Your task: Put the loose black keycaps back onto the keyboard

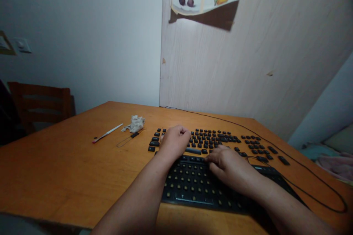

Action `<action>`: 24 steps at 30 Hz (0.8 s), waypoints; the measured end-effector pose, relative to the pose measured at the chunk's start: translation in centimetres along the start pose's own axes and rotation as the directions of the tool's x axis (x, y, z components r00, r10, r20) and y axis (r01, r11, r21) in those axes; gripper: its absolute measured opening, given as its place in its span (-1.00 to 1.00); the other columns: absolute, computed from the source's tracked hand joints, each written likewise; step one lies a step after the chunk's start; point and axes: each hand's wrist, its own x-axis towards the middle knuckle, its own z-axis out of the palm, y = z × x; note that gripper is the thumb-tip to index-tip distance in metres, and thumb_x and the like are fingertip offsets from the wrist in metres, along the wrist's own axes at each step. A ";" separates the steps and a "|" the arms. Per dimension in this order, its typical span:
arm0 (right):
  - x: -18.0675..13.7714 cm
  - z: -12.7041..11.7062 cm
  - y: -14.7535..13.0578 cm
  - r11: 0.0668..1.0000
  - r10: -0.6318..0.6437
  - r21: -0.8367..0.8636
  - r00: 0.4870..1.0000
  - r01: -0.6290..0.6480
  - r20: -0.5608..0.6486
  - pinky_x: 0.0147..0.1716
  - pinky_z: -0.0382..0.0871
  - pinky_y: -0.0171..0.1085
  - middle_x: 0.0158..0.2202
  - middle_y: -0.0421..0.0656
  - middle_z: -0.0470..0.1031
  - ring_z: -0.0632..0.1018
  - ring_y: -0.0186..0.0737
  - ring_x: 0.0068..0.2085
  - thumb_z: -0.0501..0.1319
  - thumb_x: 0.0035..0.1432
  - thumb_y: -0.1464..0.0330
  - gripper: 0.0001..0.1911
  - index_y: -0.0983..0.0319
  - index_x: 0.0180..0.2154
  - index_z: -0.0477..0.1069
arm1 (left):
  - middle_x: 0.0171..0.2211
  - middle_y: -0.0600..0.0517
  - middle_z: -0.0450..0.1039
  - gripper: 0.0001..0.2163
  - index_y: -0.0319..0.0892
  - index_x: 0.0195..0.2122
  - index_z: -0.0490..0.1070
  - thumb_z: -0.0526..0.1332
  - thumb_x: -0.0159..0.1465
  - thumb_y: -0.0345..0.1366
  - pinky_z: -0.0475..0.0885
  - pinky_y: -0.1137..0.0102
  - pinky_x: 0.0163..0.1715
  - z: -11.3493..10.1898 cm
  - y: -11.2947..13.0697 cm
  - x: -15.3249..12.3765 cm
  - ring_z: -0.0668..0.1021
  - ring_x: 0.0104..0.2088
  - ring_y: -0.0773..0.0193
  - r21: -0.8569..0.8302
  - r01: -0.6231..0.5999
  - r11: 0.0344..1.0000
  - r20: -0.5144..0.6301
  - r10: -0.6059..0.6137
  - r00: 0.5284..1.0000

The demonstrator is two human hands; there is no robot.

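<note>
A black keyboard (190, 180) lies on the table in front of me, most of its keys stripped to bare key posts, with a few keycaps (190, 158) seated along its far row. My right hand (230, 165) rests over the keyboard, fingers bent together and fingertips on a keycap at that far row. Beyond the keyboard's far edge, my left hand (176, 139) is closed among loose keycaps; its fingertips are hidden, so what they hold cannot be made out. Loose black keycaps (202, 141) lie in keyboard-like rows behind the keyboard.
Left of the keycaps lie a crumpled grey cloth or tissue (136, 123), a wire keycap puller (134, 136) and a thin white stick with a pink end (110, 131). A black cable (234, 120) loops along the table's right side. A wooden chair (44, 99) stands at left.
</note>
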 end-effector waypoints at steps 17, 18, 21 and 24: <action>0.5 -0.8 3.0 0.995 0.083 0.075 0.942 -0.062 -0.324 -0.06 0.35 -0.19 -0.19 -0.12 0.63 0.55 -0.11 -0.13 0.09 0.21 0.39 -0.69 0.20 -0.21 0.61 | -0.49 0.05 0.48 -0.73 -0.19 -0.41 0.50 0.18 0.18 -0.09 0.33 0.42 -0.38 -0.7 0.2 0.3 0.48 -0.41 0.26 -0.255 -0.084 0.963 -0.198 0.033 0.980; 0.5 -0.8 3.3 0.994 0.102 0.073 0.924 -0.081 -0.367 -0.07 0.36 -0.18 -0.19 -0.12 0.64 0.56 -0.10 -0.13 0.09 0.22 0.37 -0.69 0.19 -0.21 0.61 | -0.49 0.05 0.47 -0.74 -0.20 -0.43 0.49 0.20 0.17 -0.10 0.33 0.42 -0.38 -0.9 0.4 0.3 0.48 -0.42 0.26 -0.314 -0.110 0.943 -0.237 0.034 0.971; 0.3 -1.0 3.8 0.992 0.130 0.062 0.883 -0.114 -0.451 -0.09 0.39 -0.18 -0.20 -0.13 0.64 0.57 -0.10 -0.15 0.09 0.22 0.35 -0.70 0.17 -0.22 0.62 | -0.48 0.05 0.47 -0.77 -0.22 -0.45 0.48 0.24 0.15 -0.13 0.33 0.42 -0.32 -1.3 1.2 0.1 0.47 -0.40 0.27 -0.462 -0.191 0.866 -0.354 0.018 0.935; 0.2 -1.1 4.2 0.991 0.134 0.046 0.854 -0.129 -0.503 -0.10 0.40 -0.19 -0.22 -0.14 0.64 0.58 -0.10 -0.15 0.09 0.22 0.35 -0.70 0.16 -0.22 0.61 | -0.45 0.05 0.49 -0.79 -0.22 -0.44 0.48 0.27 0.14 -0.15 0.32 0.42 -0.24 -1.9 2.1 0.0 0.46 -0.36 0.30 -0.567 -0.261 0.782 -0.445 -0.025 0.895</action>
